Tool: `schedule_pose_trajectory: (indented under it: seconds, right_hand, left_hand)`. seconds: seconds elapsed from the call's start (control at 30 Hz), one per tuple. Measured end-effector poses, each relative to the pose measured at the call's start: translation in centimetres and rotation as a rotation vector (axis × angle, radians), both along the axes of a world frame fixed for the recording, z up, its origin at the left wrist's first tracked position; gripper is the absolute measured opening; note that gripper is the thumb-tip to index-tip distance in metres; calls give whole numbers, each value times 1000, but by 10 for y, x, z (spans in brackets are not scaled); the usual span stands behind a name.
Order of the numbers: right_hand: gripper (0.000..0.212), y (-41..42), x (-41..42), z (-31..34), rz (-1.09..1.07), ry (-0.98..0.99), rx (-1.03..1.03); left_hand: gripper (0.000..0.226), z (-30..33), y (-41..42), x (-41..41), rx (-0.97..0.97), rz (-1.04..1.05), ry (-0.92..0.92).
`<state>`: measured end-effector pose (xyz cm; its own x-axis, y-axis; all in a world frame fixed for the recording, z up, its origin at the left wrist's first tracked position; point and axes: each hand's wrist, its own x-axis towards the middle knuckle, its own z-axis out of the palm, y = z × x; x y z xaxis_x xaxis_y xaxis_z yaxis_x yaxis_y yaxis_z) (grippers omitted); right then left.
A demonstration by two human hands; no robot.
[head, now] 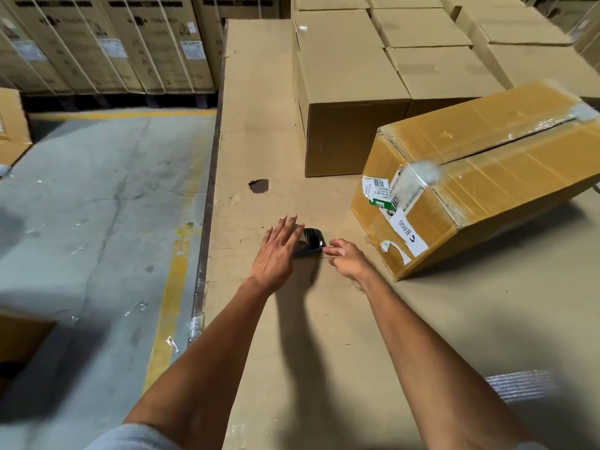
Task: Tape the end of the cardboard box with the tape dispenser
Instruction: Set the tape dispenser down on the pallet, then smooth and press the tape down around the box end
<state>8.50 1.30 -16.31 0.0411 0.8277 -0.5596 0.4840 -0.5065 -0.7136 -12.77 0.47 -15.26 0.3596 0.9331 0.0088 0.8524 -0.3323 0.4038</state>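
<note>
Head view has both my hands reaching to the dispenser [308,242], which lies on the cardboard sheet [259,125] just below frame centre. My left hand [277,251] is spread, fingers straight, lying over the dispenser's 9 o'clock side; whether it presses or only hovers I cannot tell. My right hand [345,259] has its fingers curled, thumb and forefinger pinching at something thin by the dispenser's 3 o'clock edge, likely the tape end, though that is too small to confirm. I judge the dispenser light, hard and smooth, best taken by its handle. Toward 2 o'clock, well apart, sits the box [480,177], tilted, worn, its top seam already glossy with tape and its labelled end facing me; it looks stiff but dented. Plain cartons [350,92] stand at 12 o'clock.
</note>
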Motion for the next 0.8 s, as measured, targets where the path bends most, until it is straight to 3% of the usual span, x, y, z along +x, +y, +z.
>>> schedule_pose_trajectory:
  seconds: [0.13, 0.23, 0.53, 0.7, 0.8]
  right_hand:
    - [48, 2, -2, 15, 6, -176, 118]
    - [42, 0, 1, 47, 31, -283, 309]
    - [28, -17, 39, 156, 118, -934, 938]
    - [43, -24, 68, 185, 51, -1239, 924]
    - [57, -27, 84, 184, -31, -1287, 786]
  left_hand:
    - [93, 7, -3, -3, 26, 38, 19]
    - [70, 17, -7, 7, 75, 33, 1]
    - [60, 62, 0, 88, 261, -112, -251]
    - [60, 91, 18, 128, 342, -172, -342]
    - [63, 103, 33, 143, 359, -209, -325]
